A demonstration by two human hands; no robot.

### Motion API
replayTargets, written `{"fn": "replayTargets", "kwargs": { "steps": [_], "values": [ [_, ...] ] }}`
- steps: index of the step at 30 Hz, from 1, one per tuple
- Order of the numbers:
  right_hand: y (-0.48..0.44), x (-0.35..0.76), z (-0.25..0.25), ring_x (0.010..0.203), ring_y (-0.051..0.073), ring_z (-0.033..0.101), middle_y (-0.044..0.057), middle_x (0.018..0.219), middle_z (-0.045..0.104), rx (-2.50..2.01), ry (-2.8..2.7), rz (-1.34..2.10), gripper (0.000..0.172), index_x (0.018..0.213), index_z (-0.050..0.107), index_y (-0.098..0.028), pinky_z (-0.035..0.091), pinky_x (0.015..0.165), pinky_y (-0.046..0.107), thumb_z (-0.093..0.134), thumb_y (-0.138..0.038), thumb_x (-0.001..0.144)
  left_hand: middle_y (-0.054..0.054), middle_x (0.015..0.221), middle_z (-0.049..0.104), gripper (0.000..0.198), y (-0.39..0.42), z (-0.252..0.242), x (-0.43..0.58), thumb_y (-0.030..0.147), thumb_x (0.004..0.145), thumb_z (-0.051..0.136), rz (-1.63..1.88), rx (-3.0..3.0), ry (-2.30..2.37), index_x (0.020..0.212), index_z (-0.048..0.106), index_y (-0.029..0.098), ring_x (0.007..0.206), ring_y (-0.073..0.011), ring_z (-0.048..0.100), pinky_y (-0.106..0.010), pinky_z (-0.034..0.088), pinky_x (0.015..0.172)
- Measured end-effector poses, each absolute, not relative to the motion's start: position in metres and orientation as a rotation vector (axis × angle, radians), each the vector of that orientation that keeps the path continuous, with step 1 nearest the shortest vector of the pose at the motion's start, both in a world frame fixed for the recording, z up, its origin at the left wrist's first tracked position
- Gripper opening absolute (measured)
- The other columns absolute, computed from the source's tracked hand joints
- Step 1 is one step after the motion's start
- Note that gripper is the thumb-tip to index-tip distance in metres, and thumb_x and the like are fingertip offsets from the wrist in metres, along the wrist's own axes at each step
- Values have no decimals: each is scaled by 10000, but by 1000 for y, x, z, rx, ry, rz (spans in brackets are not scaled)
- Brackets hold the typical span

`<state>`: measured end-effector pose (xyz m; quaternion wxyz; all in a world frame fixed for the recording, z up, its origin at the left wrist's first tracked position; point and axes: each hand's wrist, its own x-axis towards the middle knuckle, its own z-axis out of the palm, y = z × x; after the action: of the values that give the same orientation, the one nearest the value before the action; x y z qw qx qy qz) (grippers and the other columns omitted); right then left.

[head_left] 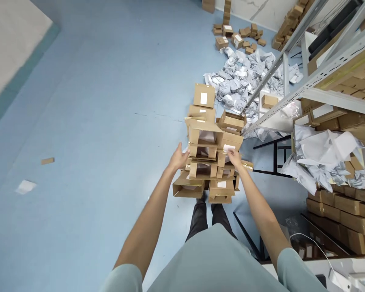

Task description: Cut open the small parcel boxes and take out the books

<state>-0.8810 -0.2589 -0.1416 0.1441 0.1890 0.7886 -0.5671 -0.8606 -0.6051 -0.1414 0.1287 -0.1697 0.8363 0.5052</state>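
"How's the left hand (179,157)?"
"Spread a bit, at the left side of the box pile (219,140)."
"And the right hand (234,157)?"
"Bent, touching a white-label box (235,140); can't tell if it grips. The pile's before the legs (199,217)."

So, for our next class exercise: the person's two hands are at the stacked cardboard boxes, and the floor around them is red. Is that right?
Not quite: the floor is blue, not red, as the head view shows. The rest stands: the left hand and right hand are at the stacked cardboard boxes.
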Motion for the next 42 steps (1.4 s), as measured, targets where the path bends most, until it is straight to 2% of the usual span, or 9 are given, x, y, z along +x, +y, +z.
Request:
{"fn": "replayTargets", "kwargs": {
  "steps": [5,8,12,19,24,28,34,38,42],
  "values": [
    [-257,-800,-129,1057,310,786,95,1013,839,597,2199,-1553,293,939,776,-239,627,1047,518,724,-512,847,-225,1681,615,762,-603,-127,-756,559,995,644,1375,-467,2412,1623,576,133,1598,-406,567,-548,463,1325],
    [-261,-755,-110,1036,313,800,87,1004,854,617,2172,-1567,278,926,776,-249,619,1063,518,745,-504,820,-176,1617,686,655,-599,-115,-700,534,982,635,1442,-404,2339,1544,642,198,1526,-389,640,-570,494,1295],
    [-269,-702,-80,1132,342,810,110,1086,875,637,2159,-1660,329,964,790,-254,588,1137,533,774,-537,797,-203,1546,729,614,-582,-101,-651,565,995,618,1565,-346,2206,1473,675,184,1465,-378,696,-570,542,1252],
    [-282,-619,-24,1199,337,804,121,1182,868,719,2182,-1889,444,1058,805,-249,593,1157,517,765,-639,848,-165,1439,796,479,-531,-62,-621,529,1005,605,1686,19,2074,1340,739,215,1378,-326,759,-551,554,1256],
    [-283,-555,17,1047,304,821,87,1094,872,880,2085,-2151,514,1078,820,-253,658,1017,484,843,-701,828,-149,1326,837,430,-503,-28,-627,554,1006,588,1633,340,2067,1229,764,230,1289,-324,797,-538,597,1204],
    [-263,-487,51,1002,282,831,62,1050,879,1068,2065,-2408,570,1064,828,-266,650,1010,478,888,-756,779,-161,1344,828,419,-463,-12,-623,508,971,583,1537,607,1960,1251,737,236,1313,-331,791,-540,611,1197],
    [-223,-322,89,1102,305,832,81,1045,864,1509,2153,-2597,630,1097,815,-258,623,1052,504,855,-820,814,-170,1326,826,473,-363,4,-551,479,840,613,1334,922,1778,1233,736,247,1250,-350,816,-551,655,1117],
    [-223,-184,90,1115,306,827,91,1090,857,1776,2150,-2680,637,1128,823,-264,625,1061,500,804,-843,864,-163,1324,829,469,-303,16,-447,476,830,619,1193,1100,1660,1222,743,250,1190,-352,833,-549,675,1068],
    [-239,-53,84,1087,303,831,97,1142,862,2052,2040,-2769,648,1103,831,-262,636,1059,508,814,-856,845,-146,1334,832,464,-259,28,-315,441,843,611,1048,1229,1481,1245,741,250,1183,-328,839,-515,683,1058]
  ]
}}
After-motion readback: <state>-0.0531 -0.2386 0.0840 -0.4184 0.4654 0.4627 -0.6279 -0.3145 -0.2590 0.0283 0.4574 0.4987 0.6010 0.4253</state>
